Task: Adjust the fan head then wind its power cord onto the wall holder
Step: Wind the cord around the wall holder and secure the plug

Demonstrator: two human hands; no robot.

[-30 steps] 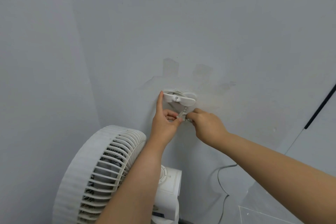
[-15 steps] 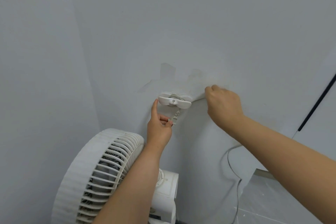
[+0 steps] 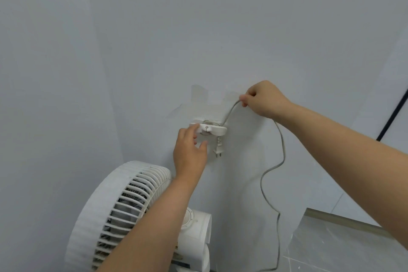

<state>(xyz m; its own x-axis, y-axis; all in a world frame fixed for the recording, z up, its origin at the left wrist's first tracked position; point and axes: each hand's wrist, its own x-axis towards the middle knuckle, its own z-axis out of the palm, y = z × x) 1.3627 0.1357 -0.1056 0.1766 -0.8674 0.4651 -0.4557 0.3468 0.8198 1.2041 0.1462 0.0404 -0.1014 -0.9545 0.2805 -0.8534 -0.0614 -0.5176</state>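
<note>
The right hand (image 3: 262,98) pinches the thin grey cord (image 3: 281,146). The left hand (image 3: 189,150), fingers loosely spread, touches the smooth white plastic holder (image 3: 209,128); the plug (image 3: 218,147) dangles below.

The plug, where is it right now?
The plug hangs prongs-down just below the wall holder, right of the left hand.

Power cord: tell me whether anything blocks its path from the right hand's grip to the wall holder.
Nothing visible does. The power cord runs free from the right hand down to the wall holder. The left hand touches the holder's far end, clear of the cord.
</note>
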